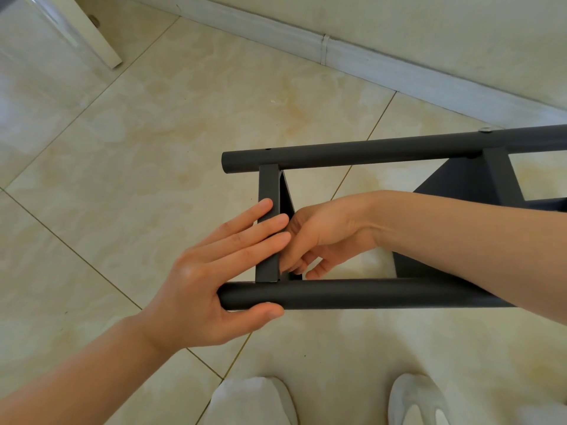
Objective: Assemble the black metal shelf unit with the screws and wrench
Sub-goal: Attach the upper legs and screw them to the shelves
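Observation:
The black metal shelf unit lies on its side on the tiled floor. Its near tube and far tube run left to right, with a flat shelf edge standing between them at the left end. My left hand presses straight fingers against that shelf edge, and its thumb lies under the near tube's end. My right hand reaches inside the frame behind the shelf edge. Its fingers curl down at the corner where the shelf meets the near tube, and what they hold is hidden. No wrench is in view.
A second shelf panel sits farther right, with a silver screw head on the far tube above it. A grey baseboard runs along the wall behind. A white furniture leg stands top left. My white-slippered feet are below.

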Demonstrator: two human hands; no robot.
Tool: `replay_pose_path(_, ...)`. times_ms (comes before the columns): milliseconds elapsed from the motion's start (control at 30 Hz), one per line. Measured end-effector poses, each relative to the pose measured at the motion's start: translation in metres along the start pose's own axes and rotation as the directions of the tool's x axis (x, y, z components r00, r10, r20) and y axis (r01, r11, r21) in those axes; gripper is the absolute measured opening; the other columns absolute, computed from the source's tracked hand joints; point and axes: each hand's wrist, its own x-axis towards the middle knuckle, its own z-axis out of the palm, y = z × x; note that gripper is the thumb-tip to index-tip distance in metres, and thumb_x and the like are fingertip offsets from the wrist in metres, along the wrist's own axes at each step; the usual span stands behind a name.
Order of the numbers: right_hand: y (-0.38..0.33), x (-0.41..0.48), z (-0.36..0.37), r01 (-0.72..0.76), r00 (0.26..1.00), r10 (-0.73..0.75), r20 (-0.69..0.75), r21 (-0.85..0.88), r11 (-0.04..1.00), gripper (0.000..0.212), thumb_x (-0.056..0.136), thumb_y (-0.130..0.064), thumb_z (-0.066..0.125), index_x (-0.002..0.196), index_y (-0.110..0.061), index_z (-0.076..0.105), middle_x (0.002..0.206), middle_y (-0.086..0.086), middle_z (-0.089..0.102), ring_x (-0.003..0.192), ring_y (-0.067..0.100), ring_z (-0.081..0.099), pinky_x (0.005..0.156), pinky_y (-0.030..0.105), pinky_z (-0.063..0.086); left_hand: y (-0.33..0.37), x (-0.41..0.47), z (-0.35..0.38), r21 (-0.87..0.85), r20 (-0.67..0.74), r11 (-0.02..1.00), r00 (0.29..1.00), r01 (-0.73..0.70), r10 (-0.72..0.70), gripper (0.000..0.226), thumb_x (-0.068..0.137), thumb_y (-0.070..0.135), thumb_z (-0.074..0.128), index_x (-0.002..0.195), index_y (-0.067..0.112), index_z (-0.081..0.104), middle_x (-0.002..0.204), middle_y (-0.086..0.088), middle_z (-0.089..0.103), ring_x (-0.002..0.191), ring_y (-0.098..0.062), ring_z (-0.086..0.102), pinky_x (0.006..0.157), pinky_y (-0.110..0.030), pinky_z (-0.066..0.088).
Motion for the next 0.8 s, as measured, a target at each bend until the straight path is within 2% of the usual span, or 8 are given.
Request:
replay_pose_path(133,-0.0014,0.0015,0.0013,-0.018,1.000,0.018,0.002,-0.009,1.000,0.021,0.092,-0.010,0.064,0.074,-0.017,0.072,0.072,0.000,0.053,0.071,0.012,0.047,0.078,0.029,0.042,0.0005,0.0010,-0.0001,0.000,0.002,1.000,1.000,0.001,-0.001,0.064,0.094,0.049,0.062,0.130,-0.004,0.055,0.142,-0.015,0.054,0.146,-0.033,0.039,0.117,-0.039,0.038)
replay_pose_path(233,-0.0017,0.0033,0.0028,-0.028,1.000,0.028,-0.012,-0.010,1.000,0.014,0.092,-0.011,0.064,0.080,-0.015,0.069,0.068,-0.001,0.052,0.070,0.013,0.046,0.080,0.031,0.041,0.0010,0.0017,-0.0001,0.000,0.006,1.000,1.000,0.003,-0.003,0.064,0.095,0.049,0.061,0.131,-0.004,0.054,0.143,-0.014,0.053,0.146,-0.033,0.038,0.117,-0.039,0.038)
replay_pose_path(433,-0.0021,0.0007,0.0028,-0.009,0.999,0.009,-0.036,-0.009,1.000,0.003,0.091,-0.010,0.065,0.093,-0.011,0.067,0.083,0.005,0.056,0.082,0.018,0.048,0.084,0.033,0.044,0.0019,-0.0003,-0.0001,-0.022,0.022,0.999,0.999,0.036,-0.035,0.064,0.095,0.046,0.062,0.133,-0.004,0.053,0.145,-0.014,0.051,0.148,-0.032,0.036,0.118,-0.039,0.035)
replay_pose_path(567,-0.0013,-0.0020,0.0003,0.024,1.000,-0.024,-0.016,-0.005,1.000,0.021,0.091,-0.007,0.064,0.112,-0.008,0.062,0.104,0.013,0.054,0.094,0.023,0.048,0.088,0.034,0.046,0.0026,0.0001,0.0008,-0.040,0.023,0.998,0.999,0.045,-0.045,0.064,0.095,0.046,0.062,0.134,-0.004,0.052,0.146,-0.014,0.051,0.148,-0.032,0.035,0.119,-0.040,0.035)
replay_pose_path(667,-0.0004,-0.0018,0.0013,0.025,0.999,-0.026,-0.036,-0.028,0.999,0.029,0.092,-0.009,0.064,0.120,-0.004,0.063,0.105,0.011,0.055,0.094,0.021,0.050,0.087,0.033,0.047,0.0029,-0.0001,-0.0002,-0.036,0.016,0.999,0.999,0.040,-0.040,0.062,0.092,0.042,0.066,0.135,-0.001,0.052,0.146,-0.012,0.051,0.148,-0.031,0.035,0.118,-0.039,0.036)
replay_pose_path(800,-0.0017,-0.0017,0.0027,-0.004,0.997,0.000,-0.078,-0.055,0.998,0.031,0.091,-0.011,0.066,0.119,0.002,0.065,0.101,0.011,0.056,0.092,0.021,0.051,0.086,0.033,0.048,0.0037,0.0014,0.0007,-0.027,0.010,0.999,0.999,0.030,-0.030,0.064,0.083,0.033,0.072,0.134,-0.001,0.052,0.146,-0.011,0.051,0.148,-0.030,0.035,0.118,-0.038,0.035)
